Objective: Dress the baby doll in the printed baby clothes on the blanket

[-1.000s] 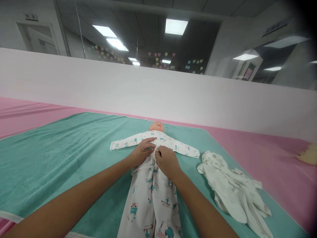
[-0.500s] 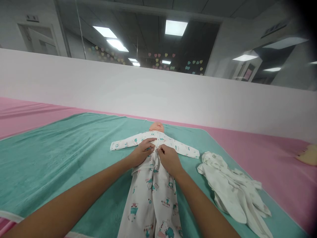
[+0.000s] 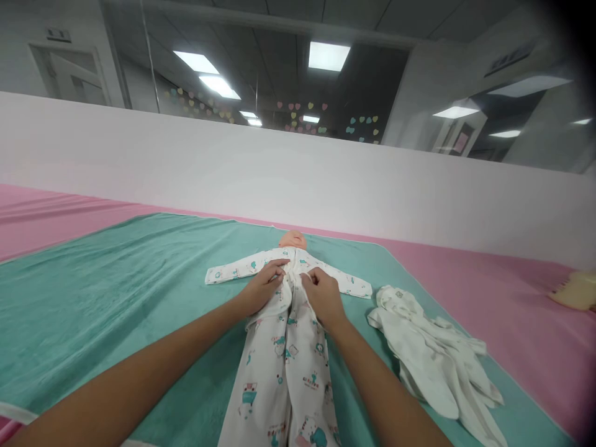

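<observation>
A doll (image 3: 293, 239) lies on its back with its head toward the wall, wearing a white printed baby top (image 3: 347, 282) with its sleeves spread and matching long pants (image 3: 274, 379). At the chest, my right hand (image 3: 323, 298) pinches one front edge of the top between thumb and finger. My left hand (image 3: 263, 290) rests across the opposite front panel, with its fingers closed at the edge and the thumb mostly hidden. Between the hands the lower front of the top stands parted. Both forearms flank the pants.
A crumpled white garment (image 3: 433, 354) lies to the right on the teal blanket (image 3: 186, 261). Pink cloth (image 3: 465, 273) surrounds the blanket. A white low wall (image 3: 233, 167) runs behind, with glass above it. At the far right is a pale yellow object (image 3: 575, 288), partly cut off.
My right hand has drawn slightly right, away from the left hand, and the front edges of the top have come apart. The left hand has shifted slightly left.
</observation>
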Demonstrator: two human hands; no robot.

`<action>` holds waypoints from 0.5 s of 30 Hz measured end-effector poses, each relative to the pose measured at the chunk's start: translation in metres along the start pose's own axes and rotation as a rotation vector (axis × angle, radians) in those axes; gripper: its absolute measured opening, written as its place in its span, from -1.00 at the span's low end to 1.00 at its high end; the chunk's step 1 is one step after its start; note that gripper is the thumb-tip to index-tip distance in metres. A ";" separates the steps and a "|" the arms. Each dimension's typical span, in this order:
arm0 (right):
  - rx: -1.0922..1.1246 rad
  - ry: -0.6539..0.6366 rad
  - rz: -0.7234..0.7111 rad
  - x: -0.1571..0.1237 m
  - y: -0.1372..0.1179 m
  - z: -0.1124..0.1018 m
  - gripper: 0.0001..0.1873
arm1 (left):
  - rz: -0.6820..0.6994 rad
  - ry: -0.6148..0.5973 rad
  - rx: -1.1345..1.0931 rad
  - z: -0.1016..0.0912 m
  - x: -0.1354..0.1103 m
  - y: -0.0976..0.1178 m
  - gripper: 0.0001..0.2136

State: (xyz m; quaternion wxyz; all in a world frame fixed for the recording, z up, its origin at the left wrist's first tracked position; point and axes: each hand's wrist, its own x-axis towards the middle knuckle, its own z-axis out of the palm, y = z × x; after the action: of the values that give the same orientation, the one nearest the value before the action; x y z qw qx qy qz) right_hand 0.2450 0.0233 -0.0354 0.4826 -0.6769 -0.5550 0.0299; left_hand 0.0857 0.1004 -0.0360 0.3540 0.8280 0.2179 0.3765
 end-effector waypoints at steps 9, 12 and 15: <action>-0.196 0.241 0.439 0.026 0.097 -0.060 -0.77 | -0.259 0.629 0.056 -0.072 0.017 -0.079 -0.82; -0.260 0.300 0.515 0.026 0.116 -0.074 -0.76 | -0.294 0.687 0.107 -0.095 0.013 -0.100 -0.87; -0.338 0.293 0.516 0.027 0.122 -0.077 -0.77 | -0.296 0.664 0.140 -0.101 0.008 -0.106 -0.90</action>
State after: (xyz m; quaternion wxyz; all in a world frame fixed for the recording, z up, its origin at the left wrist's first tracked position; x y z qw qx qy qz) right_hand 0.3879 0.0066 -0.0640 0.4150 -0.8624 -0.2874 -0.0391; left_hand 0.0023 0.2176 -0.0646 0.2572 0.6422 0.4636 0.5536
